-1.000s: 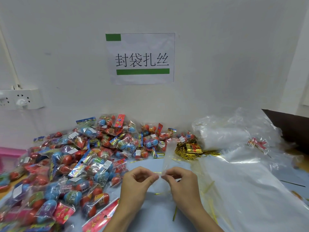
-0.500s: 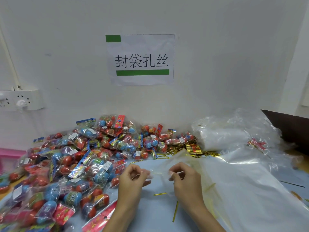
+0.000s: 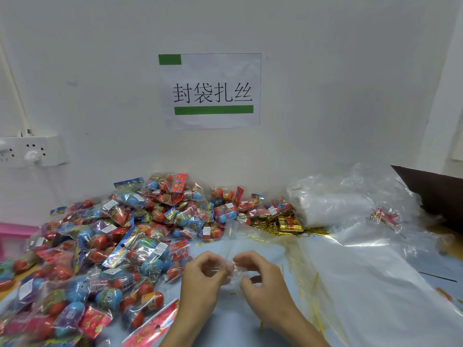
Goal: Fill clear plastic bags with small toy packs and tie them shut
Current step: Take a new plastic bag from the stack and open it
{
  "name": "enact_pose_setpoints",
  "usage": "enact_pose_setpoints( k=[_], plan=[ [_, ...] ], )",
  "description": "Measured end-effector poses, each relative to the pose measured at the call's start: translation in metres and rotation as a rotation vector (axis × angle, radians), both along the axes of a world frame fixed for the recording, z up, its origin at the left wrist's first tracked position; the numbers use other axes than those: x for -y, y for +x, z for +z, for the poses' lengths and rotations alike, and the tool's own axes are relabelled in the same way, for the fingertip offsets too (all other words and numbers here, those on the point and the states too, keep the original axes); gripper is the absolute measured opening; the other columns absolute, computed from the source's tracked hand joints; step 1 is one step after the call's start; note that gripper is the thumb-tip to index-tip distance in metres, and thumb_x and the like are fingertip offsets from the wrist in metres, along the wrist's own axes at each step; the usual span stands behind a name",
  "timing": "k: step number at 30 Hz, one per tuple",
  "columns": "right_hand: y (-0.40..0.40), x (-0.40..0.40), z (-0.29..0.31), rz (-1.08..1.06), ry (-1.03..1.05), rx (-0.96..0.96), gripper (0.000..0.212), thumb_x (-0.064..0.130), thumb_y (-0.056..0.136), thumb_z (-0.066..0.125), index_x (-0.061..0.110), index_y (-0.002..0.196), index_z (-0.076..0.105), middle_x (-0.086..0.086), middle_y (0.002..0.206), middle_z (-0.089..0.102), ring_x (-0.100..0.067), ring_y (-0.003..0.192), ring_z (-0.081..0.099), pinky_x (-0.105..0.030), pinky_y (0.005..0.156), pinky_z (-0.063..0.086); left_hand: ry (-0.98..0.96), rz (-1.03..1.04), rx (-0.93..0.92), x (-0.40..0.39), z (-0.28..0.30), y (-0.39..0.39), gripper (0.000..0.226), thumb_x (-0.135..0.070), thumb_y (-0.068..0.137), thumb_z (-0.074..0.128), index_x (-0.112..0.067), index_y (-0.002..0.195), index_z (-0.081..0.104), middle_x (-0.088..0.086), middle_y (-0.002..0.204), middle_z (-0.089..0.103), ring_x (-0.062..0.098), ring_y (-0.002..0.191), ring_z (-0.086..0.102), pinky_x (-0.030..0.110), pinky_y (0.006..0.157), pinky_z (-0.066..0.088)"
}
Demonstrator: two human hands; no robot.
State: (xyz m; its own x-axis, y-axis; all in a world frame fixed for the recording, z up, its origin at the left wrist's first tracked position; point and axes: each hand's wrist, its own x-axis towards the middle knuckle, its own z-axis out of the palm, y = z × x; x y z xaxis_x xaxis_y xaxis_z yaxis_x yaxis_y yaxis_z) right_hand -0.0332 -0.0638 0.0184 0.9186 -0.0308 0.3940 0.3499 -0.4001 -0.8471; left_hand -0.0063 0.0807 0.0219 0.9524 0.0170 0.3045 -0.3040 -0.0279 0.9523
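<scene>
At lower centre, our left hand [image 3: 203,279] and right hand [image 3: 263,284] now pinch the clear bag [image 3: 231,254], its mouth newly crumpled between them, probably being opened for filling.

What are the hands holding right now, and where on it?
Both the left hand and right hand pinch a clear bag at its near end, bunching it between their fingertips.
</scene>
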Motion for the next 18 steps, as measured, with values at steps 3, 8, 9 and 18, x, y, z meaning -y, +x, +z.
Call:
enact_pose_setpoints(
  k=[3, 8, 9, 18],
  plan=[
    [0.0019, -0.0015, 0.0024, -0.042, 0.123, -0.060, 0.016, 0.020, 0.092, 0.071, 0.030, 0.104, 0.070, 0.010, 0.096, 0.075, 0.001, 0.094, 0.068, -0.015, 0.072, 0.052, -0.060, 0.017, -0.045, 0.0006, -0.0011, 0.0008, 0.033, 0.004, 0.078, 0.078, -0.015, 0.057, 0.061, 0.008, 0.061, 0.064, 0.020, 0.063, 0.067, 0.032, 0.059, 0.059],
    [0.0034, -0.0004, 0.0047, -0.034, 0.080, -0.096, 0.006, 0.016, 0.086, 0.078, 0.021, 0.085, 0.081, 0.008, 0.080, 0.078, -0.007, 0.079, 0.072, -0.024, 0.074, 0.056, -0.021, 0.001, -0.051, 0.0023, -0.0041, 0.0019, 0.045, 0.013, 0.078, 0.074, -0.018, 0.052, 0.053, 0.007, 0.055, 0.057, 0.017, 0.060, 0.061, 0.038, 0.060, 0.060],
    [0.0026, -0.0001, 0.0054, -0.030, 0.096, -0.096, 0.010, 0.012, 0.085, 0.078, 0.021, 0.081, 0.081, 0.007, 0.078, 0.077, -0.008, 0.077, 0.073, -0.025, 0.074, 0.057, -0.010, 0.004, -0.045, 0.0024, -0.0049, 0.0021, 0.042, 0.013, 0.077, 0.074, -0.014, 0.055, 0.051, 0.011, 0.057, 0.058, 0.019, 0.060, 0.061, 0.041, 0.060, 0.060],
    [0.0049, 0.0027, 0.0080, -0.181, 0.039, -0.031, 0.041, -0.005, 0.078, 0.074, 0.031, 0.058, 0.070, 0.011, 0.064, 0.072, -0.003, 0.063, 0.066, -0.013, 0.062, 0.048, 0.126, 0.066, -0.023, 0.0033, -0.0062, 0.0056, 0.034, 0.009, 0.071, 0.081, 0.001, 0.061, 0.050, 0.020, 0.062, 0.063, 0.024, 0.063, 0.068, 0.033, 0.061, 0.059]
  ],
)
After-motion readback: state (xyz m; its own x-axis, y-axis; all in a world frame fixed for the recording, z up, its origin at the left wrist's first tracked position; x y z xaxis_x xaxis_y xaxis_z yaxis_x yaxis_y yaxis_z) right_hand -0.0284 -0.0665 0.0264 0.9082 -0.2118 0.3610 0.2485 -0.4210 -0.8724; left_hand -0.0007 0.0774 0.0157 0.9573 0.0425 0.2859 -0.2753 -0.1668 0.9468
